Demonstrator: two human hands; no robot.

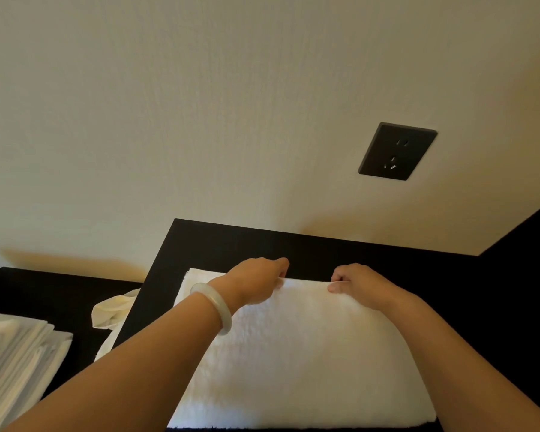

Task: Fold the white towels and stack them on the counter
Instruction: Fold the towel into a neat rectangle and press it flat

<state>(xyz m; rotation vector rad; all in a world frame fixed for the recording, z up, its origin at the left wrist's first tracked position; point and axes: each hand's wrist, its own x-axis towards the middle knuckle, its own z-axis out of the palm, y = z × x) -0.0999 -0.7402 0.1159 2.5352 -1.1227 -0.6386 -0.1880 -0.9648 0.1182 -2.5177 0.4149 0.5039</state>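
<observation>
A white fluffy towel (300, 353) lies spread on the black counter (325, 251), reaching from the near edge to close by the wall. My left hand (256, 282), with a pale bangle on its wrist, pinches the towel's far edge left of centre. My right hand (359, 285) pinches the same far edge a little to the right, fingers curled over the fold. Both forearms stretch over the towel and hide parts of it.
A stack of folded white towels (16, 363) sits on the lower dark surface at the left. A crumpled cream cloth (113, 310) lies beside the counter's left edge. A black wall socket (396, 151) is on the beige wall above.
</observation>
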